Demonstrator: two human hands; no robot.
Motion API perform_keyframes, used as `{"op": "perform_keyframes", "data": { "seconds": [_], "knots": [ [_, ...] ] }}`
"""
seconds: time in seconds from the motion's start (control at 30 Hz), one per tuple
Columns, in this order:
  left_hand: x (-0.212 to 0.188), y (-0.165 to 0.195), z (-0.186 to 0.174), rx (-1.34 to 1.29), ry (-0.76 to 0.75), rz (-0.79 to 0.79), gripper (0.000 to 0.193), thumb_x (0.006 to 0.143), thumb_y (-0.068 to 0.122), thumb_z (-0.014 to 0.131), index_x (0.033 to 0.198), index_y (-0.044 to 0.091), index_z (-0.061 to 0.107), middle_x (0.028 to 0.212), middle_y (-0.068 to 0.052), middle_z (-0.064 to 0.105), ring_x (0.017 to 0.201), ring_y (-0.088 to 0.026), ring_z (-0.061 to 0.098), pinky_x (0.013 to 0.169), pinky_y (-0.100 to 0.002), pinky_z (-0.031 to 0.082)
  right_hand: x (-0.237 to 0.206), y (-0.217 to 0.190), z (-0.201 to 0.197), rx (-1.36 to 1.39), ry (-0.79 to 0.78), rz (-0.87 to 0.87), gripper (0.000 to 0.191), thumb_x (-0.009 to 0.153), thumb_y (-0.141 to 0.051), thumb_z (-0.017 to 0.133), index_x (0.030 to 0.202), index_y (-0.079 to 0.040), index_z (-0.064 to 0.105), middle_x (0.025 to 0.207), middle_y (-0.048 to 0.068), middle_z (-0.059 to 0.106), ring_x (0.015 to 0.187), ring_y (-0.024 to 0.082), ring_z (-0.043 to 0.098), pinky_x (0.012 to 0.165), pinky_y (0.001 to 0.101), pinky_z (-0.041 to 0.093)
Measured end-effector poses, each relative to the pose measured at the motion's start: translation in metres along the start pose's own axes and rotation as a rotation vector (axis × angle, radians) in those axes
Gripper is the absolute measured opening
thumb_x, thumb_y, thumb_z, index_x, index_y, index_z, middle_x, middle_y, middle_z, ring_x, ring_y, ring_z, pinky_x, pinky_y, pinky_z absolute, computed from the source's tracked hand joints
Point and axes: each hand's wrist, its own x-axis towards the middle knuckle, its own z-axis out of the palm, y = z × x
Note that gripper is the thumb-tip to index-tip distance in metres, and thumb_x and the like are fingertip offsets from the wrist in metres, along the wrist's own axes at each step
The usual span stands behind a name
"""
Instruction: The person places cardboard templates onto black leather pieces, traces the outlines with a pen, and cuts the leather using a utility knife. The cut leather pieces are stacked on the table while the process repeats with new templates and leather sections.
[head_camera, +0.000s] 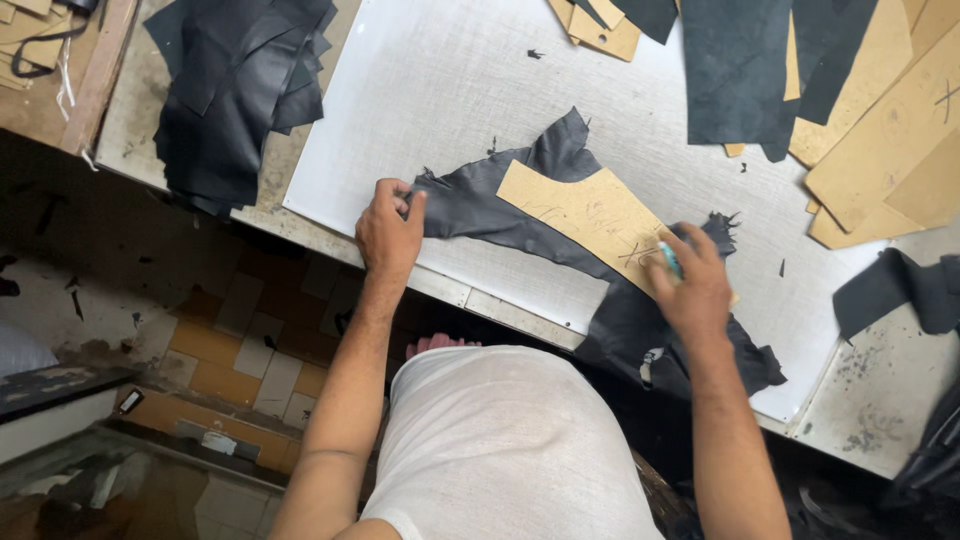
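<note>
The left hand (388, 228) pinches the dark leather piece (480, 215) at its edge while the right hand (692, 285), closed on a small bluish tool (669, 259), presses the tan pattern (590, 215) (lying unclamped between both hands), which may slip and skew.

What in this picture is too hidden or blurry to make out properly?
- Head view: the small teal tool in the right hand is blurred and mostly covered by fingers.
- The dark leather piece is partly hidden under the tan pattern.
- The left hand covers the leather's edge.
- The tan sheets are cut off by the frame edge.
</note>
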Motion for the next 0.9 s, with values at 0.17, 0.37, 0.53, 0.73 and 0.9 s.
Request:
{"op": "perform_keyframes", "data": {
  "seconds": [0.17, 0.37, 0.53, 0.73, 0.9],
  "knots": [
    [-0.001, -0.012, 0.007, -0.011, 0.174, 0.352, 0.025, 0.097, 0.018, 0.072, 0.119, 0.011, 0.062, 0.098, -0.006, 0.069, 0.078, -0.021, 0.070, 0.064, -0.035, 0.053, 0.018, -0.069, 0.051, -0.024, -0.150, -0.104, 0.057, 0.084, -0.043, 0.083, 0.135, -0.021, 0.070, 0.160, 0.015, 0.044, 0.116, 0.030, 0.066, 0.087, 0.0382, 0.058],
    [0.003, -0.032, 0.005, 0.063, 0.197, 0.450, 0.018, 0.100, 0.016, 0.072, 0.115, 0.011, 0.065, 0.095, -0.003, 0.068, 0.070, -0.019, 0.066, 0.061, -0.035, 0.051, 0.027, -0.105, 0.071, -0.040, -0.315, -0.171, 0.058, 0.080, -0.049, 0.081, 0.134, -0.029, 0.070, 0.161, 0.007, 0.044, 0.113, 0.028, 0.067, 0.088, 0.0386, 0.057],
    [0.004, -0.041, 0.001, 0.221, 0.211, 0.501, 0.018, 0.098, 0.017, 0.076, 0.115, 0.016, 0.070, 0.102, 0.000, 0.069, 0.088, -0.018, 0.064, 0.080, -0.041, 0.047, 0.040, -0.112, 0.068, -0.038, -0.296, -0.181, 0.057, 0.081, -0.049, 0.081, 0.133, -0.029, 0.070, 0.161, 0.007, 0.043, 0.115, 0.028, 0.066, 0.090, 0.0385, 0.057],
    [-0.004, -0.042, -0.018, 0.219, 0.038, 0.823, 0.036, 0.094, 0.024, 0.077, 0.128, 0.015, 0.074, 0.141, -0.007, 0.063, 0.131, -0.023, 0.055, 0.109, -0.041, 0.041, 0.040, -0.117, 0.076, 0.033, -0.382, -0.108, 0.057, 0.081, -0.042, 0.081, 0.135, -0.028, 0.067, 0.162, 0.007, 0.041, 0.108, 0.026, 0.067, 0.089, 0.0386, 0.056],
    [-0.001, -0.042, -0.022, 0.175, -0.048, 0.768, 0.042, 0.089, 0.031, 0.081, 0.128, 0.016, 0.074, 0.148, -0.009, 0.059, 0.136, -0.027, 0.051, 0.109, -0.045, 0.036, 0.012, -0.067, 0.065, 0.277, -0.133, -0.049, 0.045, 0.092, -0.025, 0.078, 0.135, -0.020, 0.070, 0.154, 0.002, 0.056, 0.128, 0.027, 0.068, 0.101, 0.0358, 0.059]
  ]
}}
